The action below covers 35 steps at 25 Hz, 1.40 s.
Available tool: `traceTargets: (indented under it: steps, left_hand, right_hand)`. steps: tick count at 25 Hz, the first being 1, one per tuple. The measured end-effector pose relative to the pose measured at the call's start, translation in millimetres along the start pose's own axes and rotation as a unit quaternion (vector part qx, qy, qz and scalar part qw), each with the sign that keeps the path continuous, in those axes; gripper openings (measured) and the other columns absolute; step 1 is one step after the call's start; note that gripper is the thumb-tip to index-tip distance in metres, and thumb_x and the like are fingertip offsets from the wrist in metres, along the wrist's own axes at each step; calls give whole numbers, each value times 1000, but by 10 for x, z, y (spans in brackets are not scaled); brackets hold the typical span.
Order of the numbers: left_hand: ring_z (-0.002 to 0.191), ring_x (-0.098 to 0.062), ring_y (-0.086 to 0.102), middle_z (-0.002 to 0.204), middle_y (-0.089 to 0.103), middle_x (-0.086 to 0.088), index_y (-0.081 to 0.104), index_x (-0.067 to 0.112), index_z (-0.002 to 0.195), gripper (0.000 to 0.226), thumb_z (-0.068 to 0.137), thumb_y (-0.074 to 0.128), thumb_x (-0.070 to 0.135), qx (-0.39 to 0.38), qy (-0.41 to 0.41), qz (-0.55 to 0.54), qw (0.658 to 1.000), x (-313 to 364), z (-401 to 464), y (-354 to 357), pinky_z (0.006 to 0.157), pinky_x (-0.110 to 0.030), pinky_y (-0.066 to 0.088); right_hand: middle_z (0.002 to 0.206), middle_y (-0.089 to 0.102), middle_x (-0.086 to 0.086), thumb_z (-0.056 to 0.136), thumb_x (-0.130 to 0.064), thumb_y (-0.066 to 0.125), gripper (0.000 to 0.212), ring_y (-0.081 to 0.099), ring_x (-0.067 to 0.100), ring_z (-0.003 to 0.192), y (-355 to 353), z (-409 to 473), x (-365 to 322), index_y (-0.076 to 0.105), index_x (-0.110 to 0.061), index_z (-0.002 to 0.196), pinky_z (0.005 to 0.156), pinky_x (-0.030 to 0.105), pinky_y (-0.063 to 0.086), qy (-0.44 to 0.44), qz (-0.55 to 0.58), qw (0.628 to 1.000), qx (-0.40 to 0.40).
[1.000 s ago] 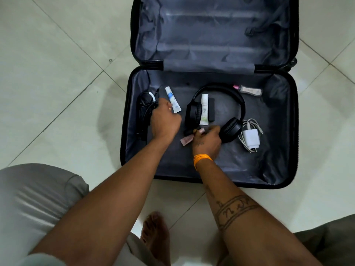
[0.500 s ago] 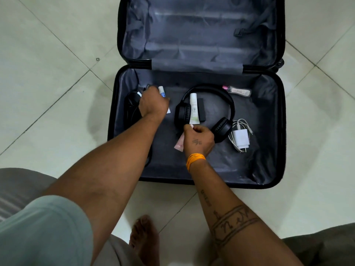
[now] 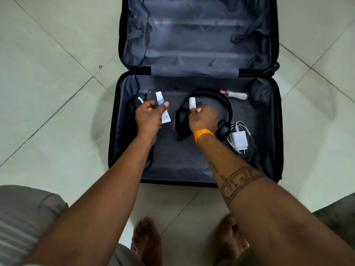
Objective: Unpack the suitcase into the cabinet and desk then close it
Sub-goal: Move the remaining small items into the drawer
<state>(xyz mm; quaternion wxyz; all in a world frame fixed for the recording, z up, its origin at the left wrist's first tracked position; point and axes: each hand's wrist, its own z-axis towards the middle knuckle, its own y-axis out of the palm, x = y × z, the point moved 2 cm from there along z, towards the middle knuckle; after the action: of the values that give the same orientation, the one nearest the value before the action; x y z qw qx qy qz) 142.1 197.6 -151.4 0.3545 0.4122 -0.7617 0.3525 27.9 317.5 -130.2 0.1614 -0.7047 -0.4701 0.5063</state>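
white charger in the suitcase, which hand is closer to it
Right. The right hand is on the headphones just beside the charger; the left hand is further off, holding a tube.

In the suitcase (image 3: 269,160) — headphones (image 3: 222,104) centre, charger (image 3: 239,140) right (bottle (image 3: 235,94) behind), cables (image 3: 132,108) left.

View: you had one head camera only.
Facing: it looked steeply down over your forearms at the open suitcase (image 3: 194,166) on the floor (image 3: 48,83).
Nearness: close, at arm's reach.
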Motion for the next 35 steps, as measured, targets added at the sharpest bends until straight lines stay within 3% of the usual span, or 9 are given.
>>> traceTargets:
  steps: [3,6,13,16,17,21,26,31,35]
  left_hand:
    - [37,-6,42,64,59,-3,66,12,89,25,85,85,28,-4,-5,-1,1000,-62,-55,-65,37,-17,31]
    - [36,-7,40,64,58,-6,66,14,86,22,86,84,26,9,-16,-10,1000,-138,-109,-112,36,-18,31]
    - [41,-2,47,67,60,2,65,19,83,21,85,85,23,10,-3,-23,1000,46,-107,-94,38,-18,34]
    - [43,2,47,66,61,6,66,19,81,21,84,86,20,2,2,-29,1000,199,-201,-94,42,-14,36]
    - [41,3,45,64,60,7,66,19,81,20,85,85,19,-7,-3,-41,999,299,-293,-81,42,-13,35]
    - [40,-2,42,57,60,10,70,19,86,14,87,84,21,-59,-9,-37,998,1045,-879,-156,38,-17,31]
    - [42,-9,42,58,59,3,70,14,95,19,88,83,25,-96,-24,-41,994,2301,-1807,-530,40,-23,31]
    - [44,-10,41,56,54,4,71,11,97,23,87,84,27,-117,-2,-14,993,3706,-2857,-923,41,-23,32]
    - [46,-11,43,60,58,4,73,14,97,26,85,86,33,-135,10,7,991,4622,-3616,-1113,42,-24,34]
  right_hand:
    - [114,73,18,99,-39,62,34,68,41,108,-13,163,-6,72,-8,108,82,41,53,-75,-132,988,-9]
    - [117,72,18,98,-39,64,34,68,40,110,1,245,-49,72,-8,111,83,40,53,-113,-180,977,-27]
    - [100,76,13,82,-35,77,25,70,37,98,-37,314,-25,74,-13,93,74,34,49,-68,-43,996,-35]
    - [70,66,7,74,-40,84,33,64,29,73,-158,301,-65,64,-14,71,60,30,42,-7,52,998,-37]
    - [61,60,7,70,-43,85,41,59,26,63,-229,242,-94,62,-10,65,56,34,46,5,83,996,-36]
    - [62,72,-3,64,-42,92,30,64,14,57,-862,-336,-504,75,-17,70,64,50,63,48,250,966,-36]
    - [78,77,3,70,-32,94,26,66,13,65,-2099,-1185,-1259,77,-16,81,67,40,63,43,307,949,-56]
    - [78,76,5,79,-22,91,23,63,7,54,-3460,-2065,-2088,79,-8,93,51,23,50,34,357,930,-85]
    - [76,77,4,79,-19,90,18,70,16,63,-4514,-2603,-2588,79,-10,90,58,39,62,34,379,921,-82]
